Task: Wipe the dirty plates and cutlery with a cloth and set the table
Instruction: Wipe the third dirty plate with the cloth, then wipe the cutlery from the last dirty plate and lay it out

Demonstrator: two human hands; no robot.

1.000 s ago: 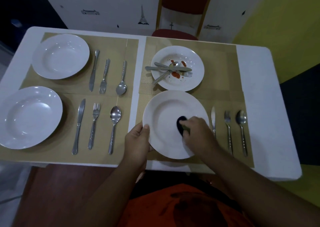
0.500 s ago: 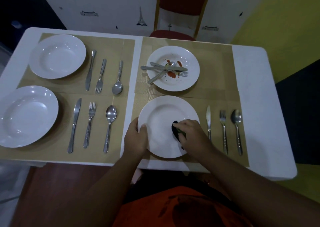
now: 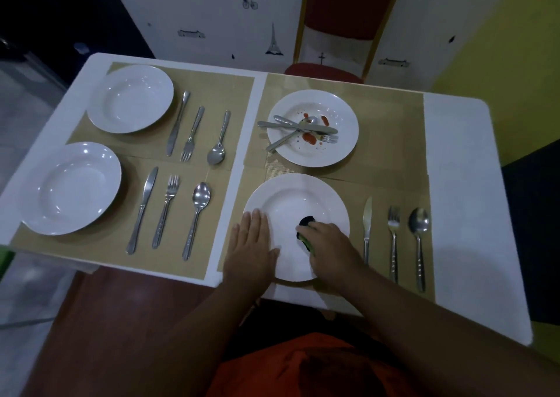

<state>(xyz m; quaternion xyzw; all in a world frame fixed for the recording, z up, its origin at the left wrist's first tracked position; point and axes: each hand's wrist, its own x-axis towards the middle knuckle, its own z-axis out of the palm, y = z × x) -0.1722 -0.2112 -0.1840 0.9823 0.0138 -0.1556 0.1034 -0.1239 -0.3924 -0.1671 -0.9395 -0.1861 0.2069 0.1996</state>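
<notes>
White plate [image 3: 291,196]: left hand [image 3: 250,248] flat on 8 o'clock rim; right hand [image 3: 330,245] grips dark cloth [image 3: 305,222], lying roughly 12–6 o'clock.

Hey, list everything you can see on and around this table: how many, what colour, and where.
table: one, white, under everything
placemats: four, tan, laid two by two on the table
clean plates: three, white, two on the left mats, one on the near right mat
dirty plate: one, white with red smears, far right mat
laid cutlery: three sets of knife, fork and spoon, silver, right of each clean plate
dirty cutlery: knife, fork and spoon, silver, crossed on the dirty plate
cloth: one, dark with a green edge, on the near right plate
chair: one, red seat, gold frame, beyond the far edge
left hand: flat on the near right plate's left rim
right hand: grips the cloth
</notes>
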